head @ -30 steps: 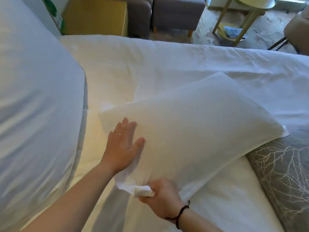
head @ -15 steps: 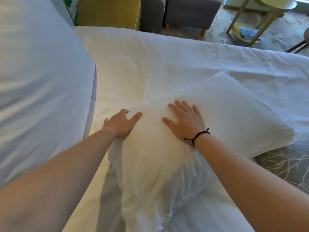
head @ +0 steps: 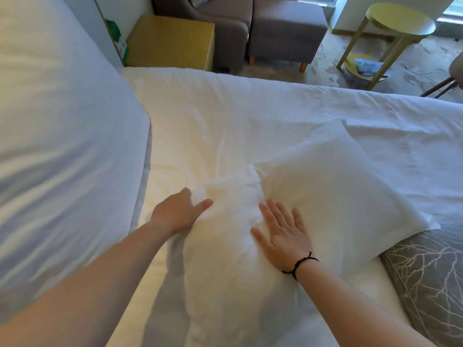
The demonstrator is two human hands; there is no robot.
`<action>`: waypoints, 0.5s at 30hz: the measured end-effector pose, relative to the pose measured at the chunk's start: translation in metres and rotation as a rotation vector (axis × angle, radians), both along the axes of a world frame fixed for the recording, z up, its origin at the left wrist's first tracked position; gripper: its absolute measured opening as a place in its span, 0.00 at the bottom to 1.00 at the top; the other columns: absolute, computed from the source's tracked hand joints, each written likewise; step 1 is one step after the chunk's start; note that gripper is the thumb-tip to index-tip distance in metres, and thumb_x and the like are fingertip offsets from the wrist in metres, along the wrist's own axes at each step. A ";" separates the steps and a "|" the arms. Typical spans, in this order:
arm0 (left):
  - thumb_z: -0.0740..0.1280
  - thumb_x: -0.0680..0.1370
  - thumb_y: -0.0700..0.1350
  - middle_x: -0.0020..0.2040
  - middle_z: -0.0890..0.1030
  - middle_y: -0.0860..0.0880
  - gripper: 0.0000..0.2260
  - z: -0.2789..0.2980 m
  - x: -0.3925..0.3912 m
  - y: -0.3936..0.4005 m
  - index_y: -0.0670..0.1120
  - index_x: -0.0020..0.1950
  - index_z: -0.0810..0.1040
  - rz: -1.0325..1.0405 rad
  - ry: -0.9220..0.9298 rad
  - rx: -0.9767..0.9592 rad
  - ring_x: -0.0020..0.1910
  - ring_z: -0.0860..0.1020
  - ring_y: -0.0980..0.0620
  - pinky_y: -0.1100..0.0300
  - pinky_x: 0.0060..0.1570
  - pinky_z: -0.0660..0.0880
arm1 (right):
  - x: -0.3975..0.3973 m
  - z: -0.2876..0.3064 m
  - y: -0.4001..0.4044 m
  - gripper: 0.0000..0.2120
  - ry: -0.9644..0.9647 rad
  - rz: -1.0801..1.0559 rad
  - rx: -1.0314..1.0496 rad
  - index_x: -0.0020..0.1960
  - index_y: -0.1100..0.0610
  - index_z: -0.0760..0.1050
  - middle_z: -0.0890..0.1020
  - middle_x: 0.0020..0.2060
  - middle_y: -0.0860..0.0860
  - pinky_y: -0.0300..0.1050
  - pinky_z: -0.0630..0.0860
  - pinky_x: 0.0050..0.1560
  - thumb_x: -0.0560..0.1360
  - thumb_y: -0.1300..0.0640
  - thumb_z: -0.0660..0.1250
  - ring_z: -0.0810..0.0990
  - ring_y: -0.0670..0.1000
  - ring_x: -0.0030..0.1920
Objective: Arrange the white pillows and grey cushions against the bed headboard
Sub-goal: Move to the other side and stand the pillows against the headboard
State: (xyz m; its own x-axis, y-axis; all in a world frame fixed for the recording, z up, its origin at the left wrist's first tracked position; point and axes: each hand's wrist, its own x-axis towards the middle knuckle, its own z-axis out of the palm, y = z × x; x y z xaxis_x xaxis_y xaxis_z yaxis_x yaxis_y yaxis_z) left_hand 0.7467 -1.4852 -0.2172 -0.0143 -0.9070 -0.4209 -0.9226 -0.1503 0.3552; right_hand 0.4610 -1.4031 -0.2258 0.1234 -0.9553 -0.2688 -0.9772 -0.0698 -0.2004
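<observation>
White bedding (head: 250, 116) fills a room with grey armchairs (head: 225, 26) behind. Both hands lie open on a white pillow (head: 325, 191) at mid-bed: left hand (head: 175, 214) cupping its edge, right hand (head: 283, 234) flat; a grey cushion (head: 431, 276) touches its right corner

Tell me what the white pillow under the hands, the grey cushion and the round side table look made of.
White pillow: soft woven fabric case, likely cotton, matte and creased where the right hand presses. Grey cushion: woven textile with a pale branch pattern, printed or stitched, cannot tell. Round side table: smooth yellow-green top on pale legs, probably painted wood.
</observation>
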 end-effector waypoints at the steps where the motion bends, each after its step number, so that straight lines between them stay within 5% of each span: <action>1: 0.54 0.72 0.75 0.39 0.76 0.53 0.29 0.011 -0.005 0.015 0.50 0.51 0.69 -0.016 -0.016 -0.060 0.36 0.74 0.50 0.54 0.33 0.67 | -0.003 0.005 0.007 0.35 -0.008 0.009 0.024 0.76 0.38 0.34 0.42 0.78 0.39 0.50 0.31 0.75 0.73 0.26 0.33 0.34 0.39 0.75; 5: 0.54 0.77 0.67 0.32 0.71 0.54 0.17 0.063 -0.027 0.078 0.54 0.43 0.63 -0.119 -0.018 -0.209 0.32 0.72 0.48 0.53 0.30 0.62 | -0.016 0.041 0.039 0.38 -0.067 0.016 0.070 0.78 0.40 0.43 0.48 0.78 0.39 0.47 0.34 0.76 0.72 0.25 0.36 0.41 0.39 0.77; 7: 0.54 0.79 0.65 0.30 0.69 0.53 0.16 0.090 -0.034 0.108 0.54 0.42 0.62 -0.179 -0.006 -0.223 0.33 0.74 0.47 0.53 0.32 0.63 | -0.022 0.066 0.056 0.37 -0.127 -0.026 -0.009 0.75 0.44 0.58 0.65 0.73 0.43 0.46 0.50 0.75 0.73 0.25 0.41 0.61 0.46 0.74; 9: 0.54 0.80 0.64 0.30 0.68 0.52 0.16 0.115 -0.042 0.139 0.53 0.42 0.61 -0.243 0.013 -0.217 0.35 0.76 0.45 0.52 0.34 0.64 | -0.024 0.096 0.065 0.31 -0.171 -0.054 -0.143 0.66 0.48 0.68 0.76 0.59 0.47 0.46 0.65 0.63 0.75 0.28 0.47 0.74 0.52 0.60; 12: 0.56 0.80 0.63 0.33 0.72 0.50 0.16 0.148 -0.054 0.186 0.53 0.42 0.61 -0.340 0.063 -0.179 0.38 0.76 0.43 0.52 0.35 0.61 | -0.016 0.136 0.055 0.22 -0.218 0.012 -0.347 0.60 0.51 0.73 0.78 0.56 0.50 0.50 0.69 0.58 0.78 0.37 0.53 0.76 0.55 0.56; 15: 0.57 0.77 0.66 0.35 0.73 0.53 0.17 0.171 -0.067 0.223 0.53 0.42 0.64 -0.377 0.196 -0.005 0.38 0.73 0.49 0.52 0.36 0.65 | -0.005 0.162 0.031 0.23 -0.152 0.243 -0.321 0.62 0.47 0.75 0.72 0.70 0.48 0.54 0.58 0.73 0.80 0.39 0.47 0.68 0.52 0.71</action>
